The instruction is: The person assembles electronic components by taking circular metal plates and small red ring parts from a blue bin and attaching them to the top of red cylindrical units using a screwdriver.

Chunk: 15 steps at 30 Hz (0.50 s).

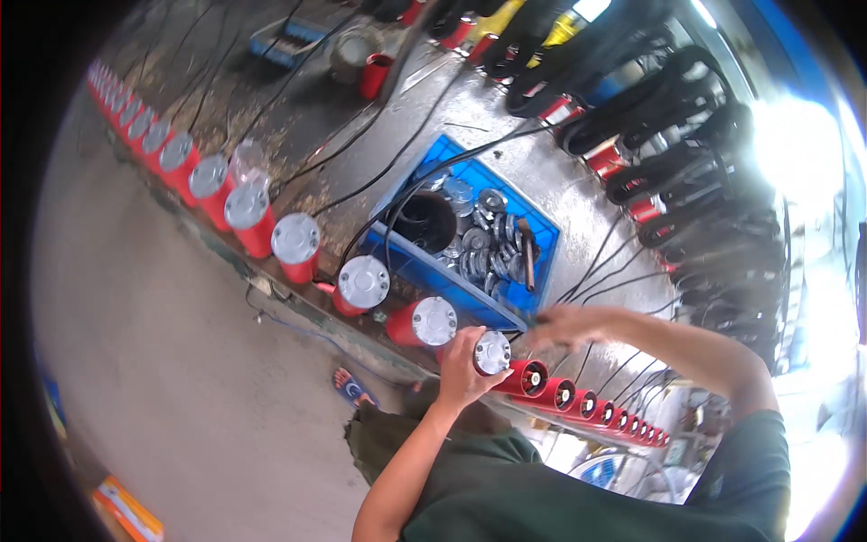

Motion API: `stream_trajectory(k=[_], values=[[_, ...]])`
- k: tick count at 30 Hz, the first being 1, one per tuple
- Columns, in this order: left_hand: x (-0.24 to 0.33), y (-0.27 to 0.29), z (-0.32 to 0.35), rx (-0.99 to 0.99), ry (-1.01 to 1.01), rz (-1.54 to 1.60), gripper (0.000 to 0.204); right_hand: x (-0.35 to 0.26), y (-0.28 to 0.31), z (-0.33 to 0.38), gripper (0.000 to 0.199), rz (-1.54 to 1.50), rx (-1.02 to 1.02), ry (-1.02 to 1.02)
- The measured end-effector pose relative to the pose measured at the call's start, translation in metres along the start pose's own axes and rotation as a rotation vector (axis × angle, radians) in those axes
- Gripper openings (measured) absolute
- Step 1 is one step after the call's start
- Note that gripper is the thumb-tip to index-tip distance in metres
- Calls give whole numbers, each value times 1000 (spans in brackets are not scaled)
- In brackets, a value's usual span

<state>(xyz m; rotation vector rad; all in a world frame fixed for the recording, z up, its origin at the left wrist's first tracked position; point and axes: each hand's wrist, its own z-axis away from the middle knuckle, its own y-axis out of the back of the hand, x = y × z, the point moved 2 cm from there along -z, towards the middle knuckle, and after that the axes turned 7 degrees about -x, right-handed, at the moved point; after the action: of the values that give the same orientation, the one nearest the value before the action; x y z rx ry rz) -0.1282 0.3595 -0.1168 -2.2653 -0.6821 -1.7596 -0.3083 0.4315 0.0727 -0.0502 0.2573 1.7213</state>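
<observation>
My left hand point(462, 372) is closed round the top of a red cylinder, at its silver end cap point(492, 352). My right hand point(573, 327) hangs to the right of that cap, near the corner of a blue crate point(433, 287); motion smears its fingers, so what it holds, if anything, cannot be made out. Leftward along the bench edge runs a row of red cylinders with silver caps, the nearest capped one point(433, 321) beside my left hand. To the right, several uncapped red cylinders point(535, 379) show their inner parts.
Loose silver caps point(488, 239), a dark round container point(424, 221) and a brown-handled tool point(527, 257) lie in the crate. Black cables point(397, 154) cross the bench. Black machines with red cylinders point(607, 161) line the far side. A sandalled foot point(355, 388) shows below.
</observation>
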Motion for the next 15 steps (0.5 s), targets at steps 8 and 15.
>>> stream_trajectory(k=[8, 15], values=[[47, 107, 141, 50, 352, -273, 63, 42, -41, 0, 60, -539, 971, 925], [81, 85, 161, -68, 868, -397, 48, 123, -56, 98, 25, -786, 815, 1307]])
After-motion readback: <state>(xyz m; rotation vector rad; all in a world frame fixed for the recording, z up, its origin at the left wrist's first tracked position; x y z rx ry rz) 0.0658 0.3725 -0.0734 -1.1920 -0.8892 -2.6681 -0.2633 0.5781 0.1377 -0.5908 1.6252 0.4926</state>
